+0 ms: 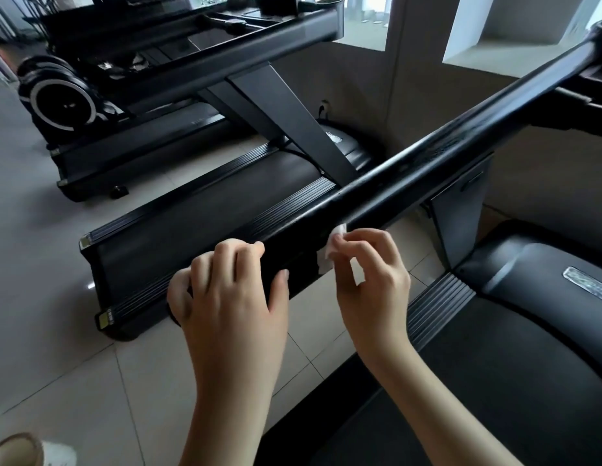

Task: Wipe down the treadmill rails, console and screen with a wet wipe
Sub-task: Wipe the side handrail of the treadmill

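Observation:
A long black treadmill rail [427, 163] runs diagonally from the lower left up to the upper right. My left hand [225, 290] grips the near end of this rail, fingers curled over its top and thumb on the near side. My right hand [370, 274] pinches a small white wet wipe [329, 250] and holds it against the rail's near side, just right of my left hand. Part of the wipe is hidden behind my fingers. The console and screen are out of view beyond the upper right corner.
The treadmill belt and dark motor cover [541, 274] lie at the lower right. A second treadmill [205, 203] stands parallel on the left, with more black gym equipment [64, 95] behind it. The floor [40, 297] is pale tile. A white wall with window openings [420, 45] rises behind.

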